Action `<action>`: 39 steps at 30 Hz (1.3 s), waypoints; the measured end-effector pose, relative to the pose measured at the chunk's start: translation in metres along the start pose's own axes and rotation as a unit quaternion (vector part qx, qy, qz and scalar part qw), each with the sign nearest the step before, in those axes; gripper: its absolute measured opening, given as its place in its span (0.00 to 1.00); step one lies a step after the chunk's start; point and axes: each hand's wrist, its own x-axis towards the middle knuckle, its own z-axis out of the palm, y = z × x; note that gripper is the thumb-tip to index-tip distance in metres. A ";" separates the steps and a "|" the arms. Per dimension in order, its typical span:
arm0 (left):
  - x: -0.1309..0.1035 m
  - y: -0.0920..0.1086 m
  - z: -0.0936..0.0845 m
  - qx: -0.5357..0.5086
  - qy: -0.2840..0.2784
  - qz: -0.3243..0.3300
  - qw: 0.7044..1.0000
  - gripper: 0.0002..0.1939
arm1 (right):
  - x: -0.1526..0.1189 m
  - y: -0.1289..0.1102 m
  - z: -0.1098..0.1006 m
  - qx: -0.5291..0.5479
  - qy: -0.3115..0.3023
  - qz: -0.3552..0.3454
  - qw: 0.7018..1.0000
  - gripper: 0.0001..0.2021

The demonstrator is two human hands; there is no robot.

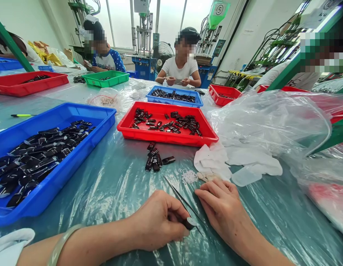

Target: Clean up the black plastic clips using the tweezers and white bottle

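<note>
My left hand is closed, pinching a small dark plastic piece with a pale rounded end, low above the table. A pair of metal tweezers lies between my hands, partly behind my left fingers. My right hand rests on the plastic-covered table with its fingers stretched out, close to a small pile of tan bits. Beside that pile are tiny white parts. Farther forward, several glossy dark pieces lie loose. My right fingertips are partly hidden, and I see nothing held there.
A blue tray of dark pieces stands at left, and a red tray of glossy ones ahead. White cloth-like scraps and clear plastic bags lie at right. Co-workers sit across the table; one person faces me.
</note>
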 end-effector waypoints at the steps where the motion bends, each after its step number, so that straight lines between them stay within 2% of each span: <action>1: 0.000 -0.001 0.000 0.000 0.000 0.002 1.000 0.06 | -0.001 0.000 0.001 -0.003 -0.003 0.000 1.000 0.13; 9: 0.003 -0.002 0.001 -0.016 -0.004 -0.007 1.000 0.06 | -0.001 0.006 0.008 0.007 -0.053 0.023 0.998 0.13; 14: 0.002 -0.001 -0.001 -0.007 -0.008 0.004 1.000 0.08 | 0.006 -0.007 -0.022 0.119 -0.135 0.054 0.982 0.11; 15: 0.002 -0.001 -0.001 -0.005 -0.012 0.006 1.000 0.08 | 0.008 -0.011 -0.030 0.163 -0.157 0.071 0.971 0.11; 19: 0.002 -0.002 -0.001 0.006 -0.015 0.018 1.000 0.09 | 0.011 -0.021 -0.043 0.425 -0.233 0.196 0.852 0.10; 22: 0.001 -0.002 -0.001 0.025 -0.007 0.022 0.999 0.08 | 0.011 -0.023 -0.036 0.523 -0.260 0.237 0.776 0.09; 25: 0.000 -0.001 -0.002 0.041 -0.009 0.027 0.999 0.07 | 0.009 -0.024 -0.028 0.582 -0.268 0.263 0.722 0.09; 28: 0.000 0.000 -0.002 0.048 -0.011 0.033 0.998 0.07 | 0.006 -0.024 -0.024 0.612 -0.263 0.282 0.690 0.09; 39: 0.000 0.004 -0.001 0.039 -0.014 0.024 0.999 0.07 | 0.007 -0.027 -0.023 0.653 -0.248 0.374 0.610 0.10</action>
